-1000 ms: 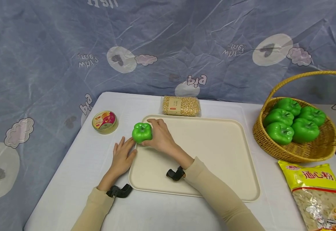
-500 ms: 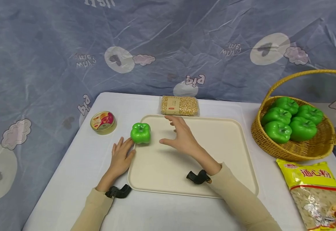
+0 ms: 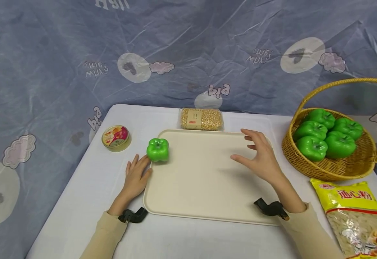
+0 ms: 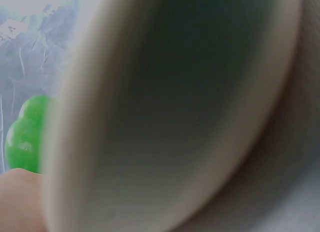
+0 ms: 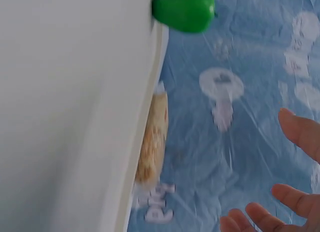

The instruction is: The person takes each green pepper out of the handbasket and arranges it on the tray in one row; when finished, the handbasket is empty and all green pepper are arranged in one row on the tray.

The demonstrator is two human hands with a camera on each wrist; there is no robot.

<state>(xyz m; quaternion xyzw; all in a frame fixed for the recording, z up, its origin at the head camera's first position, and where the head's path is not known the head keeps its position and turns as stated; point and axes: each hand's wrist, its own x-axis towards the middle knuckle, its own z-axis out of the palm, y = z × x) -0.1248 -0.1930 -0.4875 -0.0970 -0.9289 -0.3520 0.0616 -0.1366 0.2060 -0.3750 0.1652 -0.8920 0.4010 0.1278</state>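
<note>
A green bell pepper sits at the upper left corner of a cream tray; it also shows in the left wrist view, cut off by a blurred pale edge, and at the top of the right wrist view. My left hand rests at the tray's left rim with its fingers stretched towards the pepper; whether they touch the pepper or only lie beside it, I cannot tell. Over the tray's right side hovers my right hand, thumb and fingers spread apart, holding nothing.
A wicker basket with several green peppers stands at the right. Below it lies a yellow-topped pasta bag. Behind the tray is a pack of corn kernels; a round tin stands at the far left.
My right hand has let go of the bell pepper at the tray's corner and moved right across the tray. The left hand has stayed in place.
</note>
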